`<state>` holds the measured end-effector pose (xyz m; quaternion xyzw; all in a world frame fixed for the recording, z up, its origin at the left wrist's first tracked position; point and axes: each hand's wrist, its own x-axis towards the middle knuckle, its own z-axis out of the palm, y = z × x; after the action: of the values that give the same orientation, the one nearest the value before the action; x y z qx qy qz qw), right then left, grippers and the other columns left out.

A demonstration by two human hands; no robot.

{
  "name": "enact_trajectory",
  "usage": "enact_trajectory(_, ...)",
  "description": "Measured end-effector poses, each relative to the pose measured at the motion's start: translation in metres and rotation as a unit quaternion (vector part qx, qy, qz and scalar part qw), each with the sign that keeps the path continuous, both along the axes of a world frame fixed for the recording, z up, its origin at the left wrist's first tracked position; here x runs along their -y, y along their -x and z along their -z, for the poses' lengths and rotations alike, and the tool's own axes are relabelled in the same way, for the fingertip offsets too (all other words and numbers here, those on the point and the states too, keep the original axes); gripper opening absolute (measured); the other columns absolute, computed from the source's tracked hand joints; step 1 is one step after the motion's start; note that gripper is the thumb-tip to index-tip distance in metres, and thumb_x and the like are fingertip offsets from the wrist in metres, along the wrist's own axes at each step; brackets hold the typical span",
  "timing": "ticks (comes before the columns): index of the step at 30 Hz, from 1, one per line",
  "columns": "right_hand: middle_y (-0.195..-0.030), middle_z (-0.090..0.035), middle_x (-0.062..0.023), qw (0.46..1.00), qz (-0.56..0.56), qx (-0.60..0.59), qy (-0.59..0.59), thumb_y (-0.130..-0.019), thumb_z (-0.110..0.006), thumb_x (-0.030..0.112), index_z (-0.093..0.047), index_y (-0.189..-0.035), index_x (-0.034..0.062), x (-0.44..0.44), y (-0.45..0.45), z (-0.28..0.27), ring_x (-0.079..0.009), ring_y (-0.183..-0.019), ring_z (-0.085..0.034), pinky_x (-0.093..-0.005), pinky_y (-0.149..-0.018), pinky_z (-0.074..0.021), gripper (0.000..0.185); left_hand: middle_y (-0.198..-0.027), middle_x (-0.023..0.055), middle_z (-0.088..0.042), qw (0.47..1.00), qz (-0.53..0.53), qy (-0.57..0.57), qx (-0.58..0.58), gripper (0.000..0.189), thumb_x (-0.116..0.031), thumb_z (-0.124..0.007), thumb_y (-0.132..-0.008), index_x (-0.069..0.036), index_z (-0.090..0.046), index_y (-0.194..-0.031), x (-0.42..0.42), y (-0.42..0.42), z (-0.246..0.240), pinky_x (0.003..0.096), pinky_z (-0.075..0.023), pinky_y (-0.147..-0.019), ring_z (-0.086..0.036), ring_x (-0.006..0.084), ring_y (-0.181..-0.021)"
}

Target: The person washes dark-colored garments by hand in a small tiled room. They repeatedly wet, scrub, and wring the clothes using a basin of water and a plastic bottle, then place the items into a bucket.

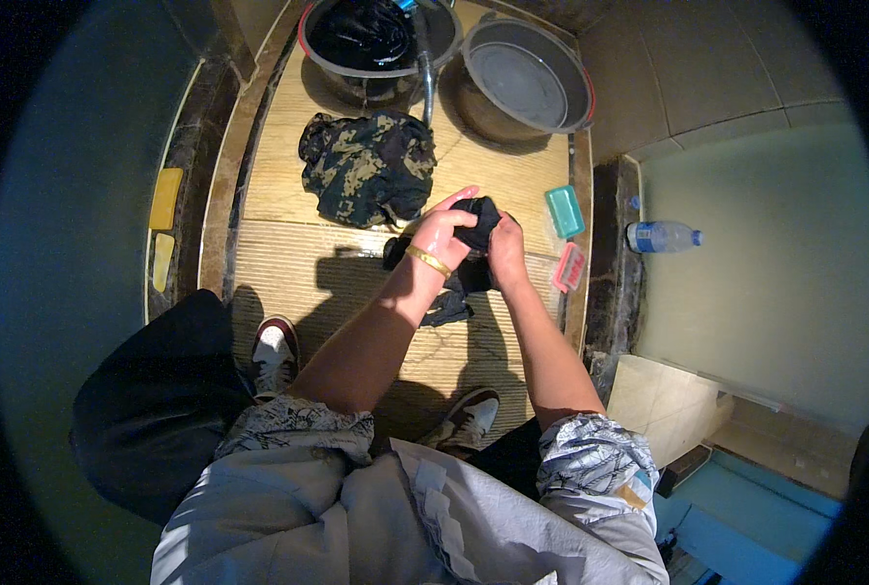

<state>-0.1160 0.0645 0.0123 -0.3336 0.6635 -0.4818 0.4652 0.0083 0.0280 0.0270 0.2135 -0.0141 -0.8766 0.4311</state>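
Note:
Between my two hands is a bunched piece of dark cloth (478, 223), black and wet-looking. My left hand (441, 238), with a gold-coloured bangle at the wrist, grips its left side, thumb laid over it. On the other side my right hand (506, 250) has its fingers closed on the cloth. Beneath them more black fabric (449, 307) lies crumpled on the ribbed floor; whether it joins the held piece I cannot tell. A camouflage-patterned garment (368, 168) is heaped on the floor just beyond my left hand.
A dark basin (361, 84) holds dark wet cloth, with a metal hose (427, 80) over its rim. Beside it stands a second basin (471, 69). At right are a green soap dish (565, 211), a pink-and-clear box (569, 268) and a plastic bottle (664, 238). Yellow bars (165, 199) line the left ledge.

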Motion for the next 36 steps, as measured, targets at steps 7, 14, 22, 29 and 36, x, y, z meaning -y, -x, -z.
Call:
enact_trajectory(7, -0.065, -0.058, -0.0059, 0.990, 0.024, 0.087, -0.108, -0.093, -0.045, 0.033, -0.060, -0.082, 0.0062, -0.007, 0.000, -0.014, -0.0127, -0.045, -0.051, -0.0262, -0.043, -0.0460, 0.033, -0.125, 0.0189, -0.049, 0.987, 0.046, 0.119, 0.102, 0.090, 0.013, -0.052, -0.077, -0.021, -0.010, -0.148, -0.003, -0.009, -0.003, 0.0323, -0.0470, -0.085, -0.057, 0.0233, -0.099)
enact_trajectory(14, -0.075, -0.060, -0.0071, 0.989, 0.046, 0.047, -0.136, -0.088, -0.056, 0.014, -0.058, -0.088, 0.0032, 0.005, 0.035, -0.025, -0.0180, -0.060, -0.058, -0.0329, -0.056, -0.0542, 0.011, -0.132, 0.0128, -0.039, 0.965, 0.096, 0.159, 0.185, 0.076, 0.014, -0.054, -0.073, -0.010, -0.031, -0.141, 0.005, -0.022, 0.007, 0.0335, -0.0476, -0.088, -0.053, 0.0241, -0.109)
enact_trajectory(22, -0.094, -0.061, -0.0141, 0.902, 0.323, 0.283, -0.042, -0.090, -0.052, 0.010, -0.054, -0.097, 0.0024, 0.004, 0.080, -0.007, -0.0297, -0.087, -0.061, -0.0432, -0.071, -0.0551, 0.011, -0.112, 0.0176, -0.056, 0.657, 0.216, 0.320, 0.647, 0.040, 0.005, -0.057, -0.081, -0.003, -0.053, -0.119, 0.011, -0.040, 0.035, 0.0429, -0.0553, -0.071, -0.060, 0.0294, -0.096)
enact_trajectory(29, -0.098, -0.061, -0.0170, 0.852, 0.398, 0.340, -0.006, -0.089, -0.049, 0.006, -0.053, -0.100, -0.0025, -0.008, 0.088, -0.002, -0.0330, -0.092, -0.060, -0.0535, -0.078, -0.0510, 0.014, -0.111, 0.0167, -0.058, 0.966, -0.080, -0.242, 0.030, 0.031, -0.010, -0.060, -0.087, -0.002, -0.051, -0.116, 0.020, -0.038, 0.046, 0.0544, -0.0440, -0.090, -0.053, 0.0328, -0.111)
enact_trajectory(36, -0.076, -0.059, -0.0089, 0.881, 0.404, 0.247, -0.024, -0.079, -0.061, 0.004, -0.055, -0.091, 0.0081, -0.017, 0.126, 0.040, -0.0243, -0.046, -0.055, -0.0400, -0.034, -0.0416, 0.014, -0.076, 0.0155, -0.066, 0.645, -0.072, 0.273, 0.710, 0.022, -0.026, -0.061, -0.084, -0.005, -0.064, -0.088, 0.015, -0.051, 0.013, 0.0384, -0.0490, -0.063, -0.064, 0.0303, -0.071)
